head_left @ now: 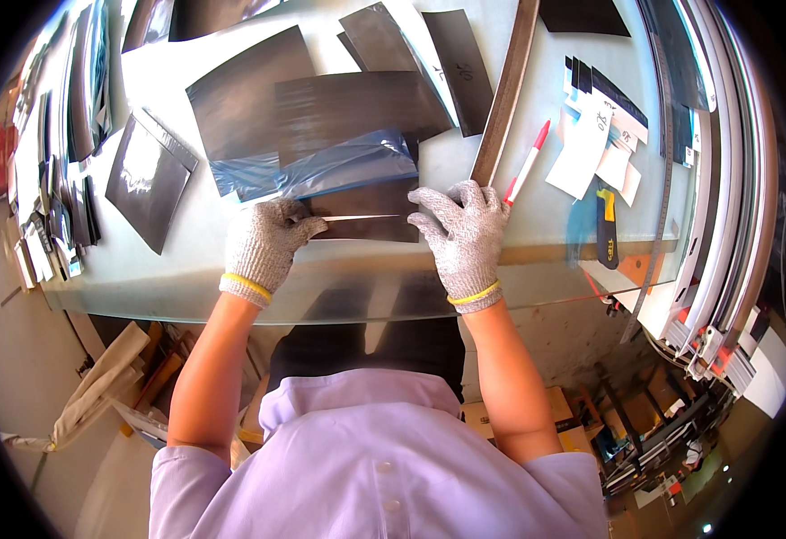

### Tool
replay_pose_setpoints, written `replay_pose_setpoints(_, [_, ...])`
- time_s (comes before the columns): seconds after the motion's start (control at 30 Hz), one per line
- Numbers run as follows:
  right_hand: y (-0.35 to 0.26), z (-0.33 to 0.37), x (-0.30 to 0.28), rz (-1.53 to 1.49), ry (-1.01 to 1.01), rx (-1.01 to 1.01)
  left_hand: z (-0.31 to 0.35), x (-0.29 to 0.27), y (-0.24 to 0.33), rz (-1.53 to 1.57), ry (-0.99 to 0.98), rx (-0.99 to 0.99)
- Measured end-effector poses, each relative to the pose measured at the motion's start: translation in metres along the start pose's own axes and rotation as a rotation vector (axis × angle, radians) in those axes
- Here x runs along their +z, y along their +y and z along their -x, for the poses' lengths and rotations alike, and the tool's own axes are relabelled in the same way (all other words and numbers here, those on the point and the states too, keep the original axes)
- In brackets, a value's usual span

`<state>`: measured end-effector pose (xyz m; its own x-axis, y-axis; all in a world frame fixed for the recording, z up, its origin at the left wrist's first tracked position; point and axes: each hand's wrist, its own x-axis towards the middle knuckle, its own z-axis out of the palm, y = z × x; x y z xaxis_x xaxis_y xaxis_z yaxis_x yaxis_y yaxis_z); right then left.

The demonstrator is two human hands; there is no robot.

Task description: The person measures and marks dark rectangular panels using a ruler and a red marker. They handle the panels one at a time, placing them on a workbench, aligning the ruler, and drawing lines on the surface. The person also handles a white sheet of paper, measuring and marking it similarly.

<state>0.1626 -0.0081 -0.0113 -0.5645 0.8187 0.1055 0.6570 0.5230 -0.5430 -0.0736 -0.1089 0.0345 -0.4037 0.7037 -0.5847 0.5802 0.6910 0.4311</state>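
Left hand (265,241): gloved, positioned at the left side of a dark sheet (366,198) on the bench (164,274). Its fingers are closed, with the thumb and forefinger pinching the left end of a narrow pale strip (357,217). The strip lies across the sheet, near its front edge; whether it is a separate piece or a lit edge cannot be determined.

Right hand (467,229): gloved, positioned at the right side of the same sheet. Its fingers are parted and lightly bent, with a clear gap between thumb and forefinger. The fingertips are at the sheet's right edge; contact cannot be confirmed.

Crumpled blue film (348,166) lies directly behind the sheet, over larger dark panels (357,99).

Markings: handwritten characters appear on a narrow dark panel (459,76) at the rear and on white tags (582,153) at the right. The black-and-yellow cutter (607,234) carries print on its handle. A red-and-white marker (528,163) lies between the right hand and the tags.
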Motion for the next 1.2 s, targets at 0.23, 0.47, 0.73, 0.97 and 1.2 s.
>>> replay_pose_setpoints(0.23, [0.000, 0.000, -0.001, 0.018, 0.000, -0.010, -0.003, -0.003, 0.010, -0.064, -0.018, -0.030])
replay_pose_setpoints(0.47, [0.000, 0.000, -0.001, 0.021, 0.016, -0.013, -0.011, -0.001, 0.008, -0.128, -0.046, -0.053])
replay_pose_setpoints(0.73, [-0.004, -0.002, -0.002, 0.023, 0.005, -0.011, -0.004, -0.001, 0.015, -0.431, 0.096, -0.027])
replay_pose_setpoints(0.97, [-0.002, 0.000, 0.000, 0.034, 0.022, 0.005, 0.024, 0.006, -0.039, -0.420, 0.658, 0.405])
replay_pose_setpoints(1.2, [-0.008, -0.001, -0.004, 0.051, 0.006, -0.010, 0.042, 0.055, -0.028, -0.349, 0.210, 0.555])
